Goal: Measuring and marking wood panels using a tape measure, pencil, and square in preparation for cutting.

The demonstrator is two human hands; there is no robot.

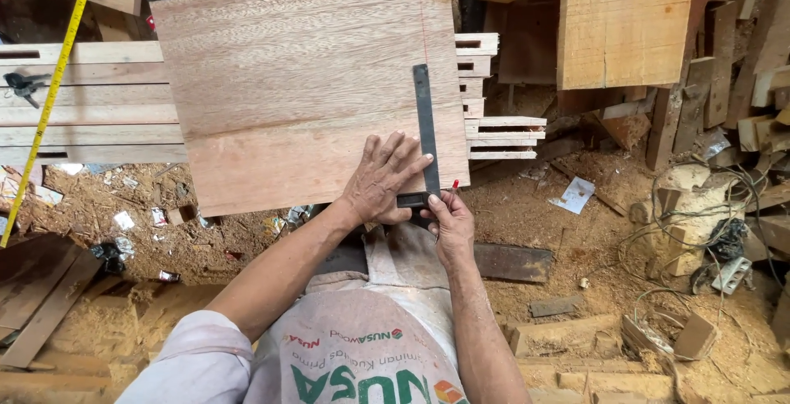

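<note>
Along the far left edge a yellow tape measure [51, 99] runs diagonally over stacked pale slats [90, 104], with sawdust and scraps on the floor [123, 231] below. Resting on those slats, the broad reddish wooden panel [309, 83] fills the middle of the view, lying flat with its near edge toward the person. It looks stiff and fairly heavy, smooth-faced, best taken by two opposite edges, not one corner. At its lower right, a dark try square [425, 128] lies with its blade up the panel face beside a thin red line and its stock at the near edge. It seems rigid and light, liable to slide unless pressed. The left hand [383, 180] lies spread flat, fingers open, pressing on the panel and touching the square's blade. Just right of it, the right hand [451, 225] is closed around a red-tipped pencil [453, 184] held near the panel's edge, also bearing on the square's stock. Farther right stand thick timber blocks [625, 21] and a tangle of wires [699, 223]
</note>
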